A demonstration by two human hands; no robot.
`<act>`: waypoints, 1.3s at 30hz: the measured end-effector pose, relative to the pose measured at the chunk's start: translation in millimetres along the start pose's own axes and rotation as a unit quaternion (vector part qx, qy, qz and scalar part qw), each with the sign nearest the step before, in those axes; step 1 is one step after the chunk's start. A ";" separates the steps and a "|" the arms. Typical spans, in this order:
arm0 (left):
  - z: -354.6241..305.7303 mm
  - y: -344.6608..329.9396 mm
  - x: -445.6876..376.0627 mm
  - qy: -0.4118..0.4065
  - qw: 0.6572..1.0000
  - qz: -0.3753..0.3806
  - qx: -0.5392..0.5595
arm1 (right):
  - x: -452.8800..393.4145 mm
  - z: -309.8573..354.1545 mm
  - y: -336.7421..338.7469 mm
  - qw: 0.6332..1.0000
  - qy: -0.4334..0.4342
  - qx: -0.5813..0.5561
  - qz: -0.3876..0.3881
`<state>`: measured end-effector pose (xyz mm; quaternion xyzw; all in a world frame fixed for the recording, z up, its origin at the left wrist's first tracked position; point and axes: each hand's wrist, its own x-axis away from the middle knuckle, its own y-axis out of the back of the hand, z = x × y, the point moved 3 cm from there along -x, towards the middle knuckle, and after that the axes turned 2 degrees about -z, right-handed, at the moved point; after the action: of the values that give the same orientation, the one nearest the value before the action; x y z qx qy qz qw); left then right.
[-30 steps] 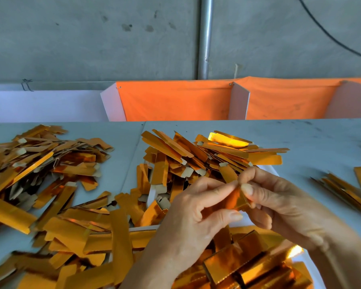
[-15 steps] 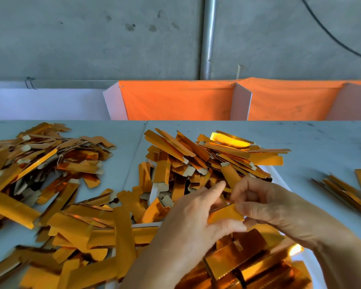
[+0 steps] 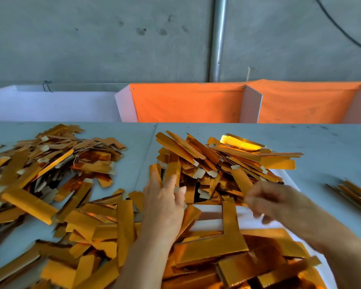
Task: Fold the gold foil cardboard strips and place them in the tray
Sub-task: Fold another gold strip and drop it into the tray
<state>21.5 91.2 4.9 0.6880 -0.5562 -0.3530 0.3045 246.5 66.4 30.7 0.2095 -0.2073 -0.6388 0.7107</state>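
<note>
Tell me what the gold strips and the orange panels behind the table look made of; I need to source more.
The gold strips look like thin cardboard with mirror-like gold foil: they glare and reflect, and the tabs show plain beige backs. The orange panels seem to be matte cloth, sagging and creased between white dividers.

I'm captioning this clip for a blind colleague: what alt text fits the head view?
Two bare hands reach over heaps of gold foil strips on a grey table; the left hand is open and the blurred right hand hangs loosely curled above a folded L-shaped strip.
</note>
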 end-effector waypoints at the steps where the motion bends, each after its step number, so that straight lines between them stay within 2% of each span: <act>1: -0.1 -2.0 -0.7 -0.007 1.000 0.005 -0.010 | -2.8 -3.4 5.0 0.995 0.009 0.033 -0.090; 2: -0.6 -3.5 -0.9 -0.014 1.000 0.005 -0.021 | -4.1 -5.4 8.7 0.984 0.012 0.079 -0.161; 4: -4.3 -3.7 0.3 -0.038 0.998 -0.016 -0.043 | -8.0 -10.8 10.7 0.968 -0.010 0.143 -0.208; 7: -13.2 -0.9 4.8 -0.081 0.995 -0.051 -0.020 | -13.2 -22.6 4.0 0.967 -0.094 0.188 -0.142; 9: -18.3 -0.3 8.1 -0.118 0.991 -0.062 -0.004 | -15.5 -22.9 1.1 0.963 -0.110 0.215 -0.122; 11: -23.0 -0.3 10.3 -0.156 0.985 -0.071 0.018 | -18.3 -24.2 1.4 0.965 -0.097 0.205 -0.135; 13: -28.2 1.7 12.0 -0.174 0.980 -0.066 0.072 | -19.4 -24.1 6.3 0.967 -0.075 0.164 -0.181; 15: -33.7 4.7 14.4 -0.190 0.971 -0.062 0.132 | -18.1 -22.4 14.3 0.974 -0.046 0.056 -0.214; 16: -36.0 5.7 16.0 -0.193 0.965 -0.054 0.169 | -16.2 -20.3 17.4 0.979 -0.028 -0.025 -0.201; 18: -42.1 7.5 20.9 -0.180 0.947 0.011 0.265 | -10.3 -11.9 18.7 0.980 0.009 -0.163 -0.117; 20: -52.6 6.6 28.1 -0.184 0.911 0.102 0.354 | -3.9 -3.6 13.8 0.976 0.038 -0.214 -0.022; 22: -59.7 3.4 34.7 -0.199 0.887 0.135 0.395 | -0.3 2.9 3.8 0.975 0.050 -0.214 0.040; 25: -61.0 3.1 35.7 -0.208 0.902 0.066 0.373 | 3.0 12.3 -7.2 0.984 0.069 -0.159 0.051; 29: -55.9 8.7 33.3 -0.222 0.932 -0.039 0.283 | 7.4 21.1 2.4 0.977 0.105 -0.178 -0.051; 34: -60.1 2.7 40.1 -0.298 0.941 -0.040 0.153 | 14.0 29.9 8.3 0.950 0.167 -0.246 -0.092; 39: -58.4 -0.7 41.0 -0.301 0.943 -0.011 0.141 | 13.8 31.9 7.6 0.956 0.151 -0.232 -0.100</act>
<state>75.5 52.6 31.3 0.5913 -0.6584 -0.4653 0.0190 236.2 52.3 61.7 0.1521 0.0782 -0.6984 0.6950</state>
